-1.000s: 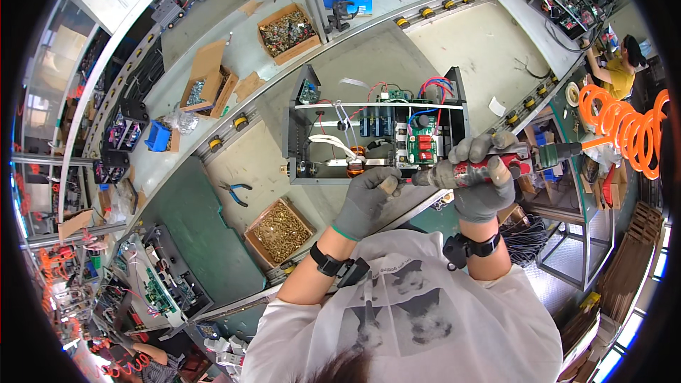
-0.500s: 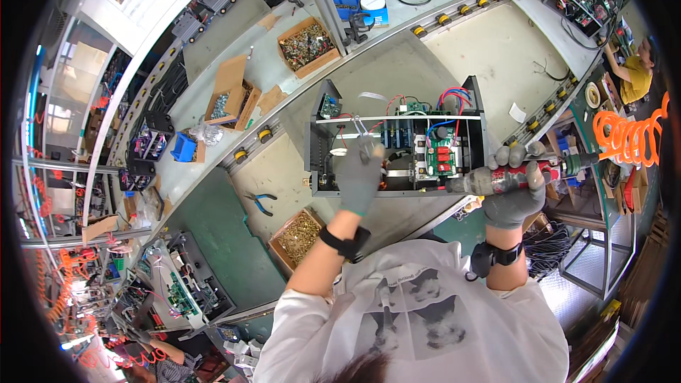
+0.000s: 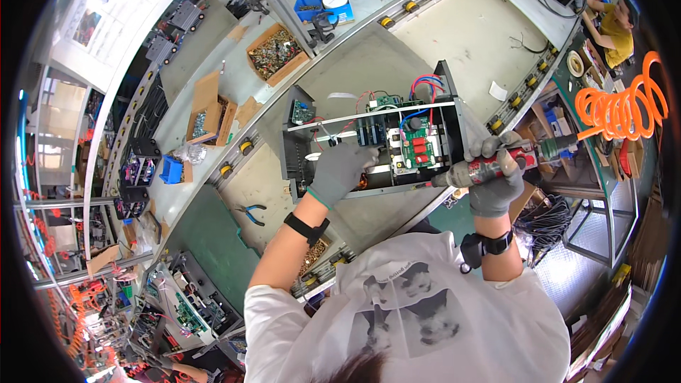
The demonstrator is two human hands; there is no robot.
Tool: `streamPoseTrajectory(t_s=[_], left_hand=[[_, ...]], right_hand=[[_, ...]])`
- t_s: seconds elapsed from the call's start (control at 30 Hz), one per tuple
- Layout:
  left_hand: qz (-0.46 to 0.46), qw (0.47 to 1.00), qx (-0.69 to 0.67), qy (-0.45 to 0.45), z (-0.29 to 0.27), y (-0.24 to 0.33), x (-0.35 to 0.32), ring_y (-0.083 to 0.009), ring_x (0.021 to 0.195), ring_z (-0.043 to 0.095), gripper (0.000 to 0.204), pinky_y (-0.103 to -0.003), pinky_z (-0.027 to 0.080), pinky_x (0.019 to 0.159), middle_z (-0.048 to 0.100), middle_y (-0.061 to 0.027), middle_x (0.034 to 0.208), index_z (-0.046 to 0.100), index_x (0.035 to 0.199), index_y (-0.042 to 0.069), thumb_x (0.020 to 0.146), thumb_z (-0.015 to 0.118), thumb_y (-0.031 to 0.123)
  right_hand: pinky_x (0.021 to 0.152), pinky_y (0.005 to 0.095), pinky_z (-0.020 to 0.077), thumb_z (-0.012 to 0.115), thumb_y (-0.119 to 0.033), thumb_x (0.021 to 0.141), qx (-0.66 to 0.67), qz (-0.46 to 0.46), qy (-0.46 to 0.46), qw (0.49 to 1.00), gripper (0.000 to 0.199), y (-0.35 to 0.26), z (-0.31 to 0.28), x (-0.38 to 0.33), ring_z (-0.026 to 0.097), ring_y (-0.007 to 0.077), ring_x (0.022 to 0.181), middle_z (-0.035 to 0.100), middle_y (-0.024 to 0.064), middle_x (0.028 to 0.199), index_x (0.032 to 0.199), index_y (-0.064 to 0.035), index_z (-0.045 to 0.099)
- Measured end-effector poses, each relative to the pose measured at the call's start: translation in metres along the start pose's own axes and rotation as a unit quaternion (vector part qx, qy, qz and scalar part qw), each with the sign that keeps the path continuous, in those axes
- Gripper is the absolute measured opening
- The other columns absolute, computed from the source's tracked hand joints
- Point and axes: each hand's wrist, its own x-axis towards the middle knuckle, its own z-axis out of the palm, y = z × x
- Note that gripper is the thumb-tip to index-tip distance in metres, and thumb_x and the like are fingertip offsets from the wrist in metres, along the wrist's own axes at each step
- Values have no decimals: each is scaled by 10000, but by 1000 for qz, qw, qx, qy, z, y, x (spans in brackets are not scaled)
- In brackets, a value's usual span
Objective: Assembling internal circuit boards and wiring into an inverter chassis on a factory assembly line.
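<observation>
An open dark metal chassis [image 3: 445,186] sits in front of me, with a green circuit board [image 3: 418,143], red and blue wires and a light rail across it. My left hand [image 3: 338,171], in a grey glove, reaches over the chassis's near wall into its left half. Its fingers curl inward and point right; what they pinch, if anything, is hidden. Wrapped in my gloved right hand [image 3: 493,191] is a red and grey air screwdriver [image 3: 460,173], lying sideways with its tip by the chassis's near right corner. An orange coiled hose [image 3: 617,110] runs from its back end.
Blue-handled pliers [image 3: 252,214] lie left of the chassis. A box of brass-coloured fasteners [image 3: 312,255] is partly behind my left forearm. Cartons of small parts [image 3: 275,53] and a blue bin [image 3: 172,169] stand on the far bench. A person in yellow [image 3: 616,37] is at far right.
The view has shifted, so the chassis appears farther left. My left hand has turned from the rail, fingers now pointing right inside the chassis. The screwdriver stays in my right hand beside the corner.
</observation>
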Motion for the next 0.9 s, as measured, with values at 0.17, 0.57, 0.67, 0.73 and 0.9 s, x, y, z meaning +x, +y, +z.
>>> streamPoseTrajectory(t_s=[0.17, 0.57, 0.67, 0.73, 0.9], left_hand=[[196, 955, -11, -221, 17, 4, -6, -254, 774, 565, 127, -380, 467, 652, 550, -60, 780, 613, 834, 148, 712, 597, 118], [248, 934, -62, -248, 7, -10, 13, -237, 777, 552, 81, -368, 449, 691, 579, -39, 788, 594, 725, 107, 676, 629, 161], [229, 934, -48, -271, -4, -17, 15, -250, 775, 560, 117, -372, 448, 691, 573, -55, 776, 587, 751, 100, 652, 639, 134], [230, 925, -35, -301, -6, -19, 13, -264, 778, 566, 172, -379, 449, 701, 567, -73, 771, 581, 779, 89, 623, 649, 103], [98, 962, -139, -216, -8, -23, -2, -299, 765, 566, 171, -397, 440, 700, 593, -97, 795, 571, 834, 77, 683, 644, 115]], right_hand=[[616, 380, 472, 587, -115, 697, 42, 99, -5, 994, 280, 11, -11, 11, 545, 264, 677, 528, 108, 729, 957, -45, 511], [518, 370, 479, 639, -144, 665, 54, 351, -64, 933, 302, 56, -59, 14, 568, 272, 590, 537, 102, 674, 936, -60, 536], [493, 360, 478, 624, -121, 645, 17, 337, -98, 936, 305, 58, -58, 16, 583, 282, 547, 546, 116, 639, 925, -35, 537], [498, 362, 479, 626, -115, 642, 34, 339, -95, 935, 310, 60, -59, 17, 576, 282, 536, 546, 118, 636, 927, -32, 537], [538, 386, 488, 674, -154, 655, 72, 331, -98, 936, 359, 67, -69, 16, 559, 285, 598, 535, 115, 691, 958, -49, 512]])
